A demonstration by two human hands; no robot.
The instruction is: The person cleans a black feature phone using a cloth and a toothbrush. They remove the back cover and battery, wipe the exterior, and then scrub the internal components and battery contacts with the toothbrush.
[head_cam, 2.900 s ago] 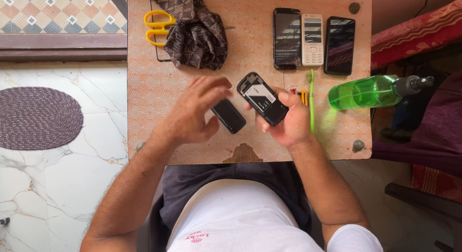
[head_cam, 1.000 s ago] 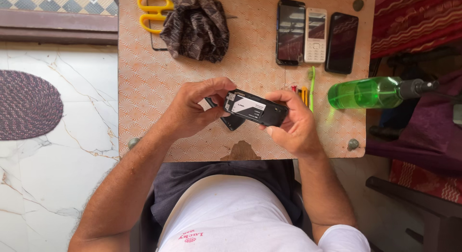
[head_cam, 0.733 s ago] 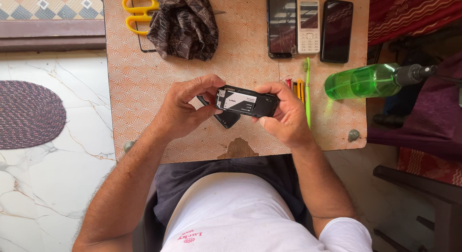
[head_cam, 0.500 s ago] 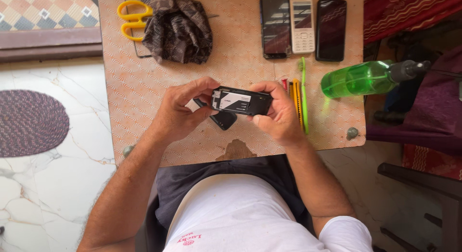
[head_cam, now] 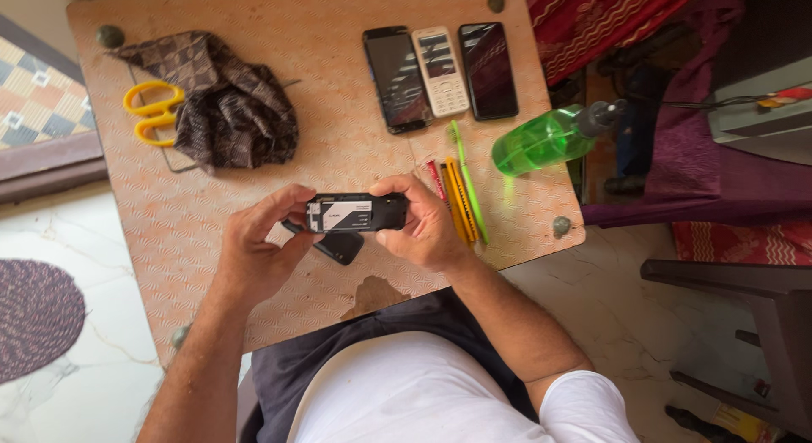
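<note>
Beside the peach-patterned table [head_cam: 254, 206]: yellow scissors [head_cam: 152, 112], a brown patterned cloth [head_cam: 227, 105], a green bottle [head_cam: 545, 139], a black phone [head_cam: 359, 213].

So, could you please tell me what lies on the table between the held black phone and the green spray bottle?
In the head view, a red pen, yellow tools and a green toothbrush lie between the phone and bottle.

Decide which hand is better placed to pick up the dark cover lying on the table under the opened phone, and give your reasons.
Probably the left hand. Its fingers sit right beside the dark cover, with only fingertips on the opened phone. The right hand wraps the phone's other end, carrying most of the grip.
</note>
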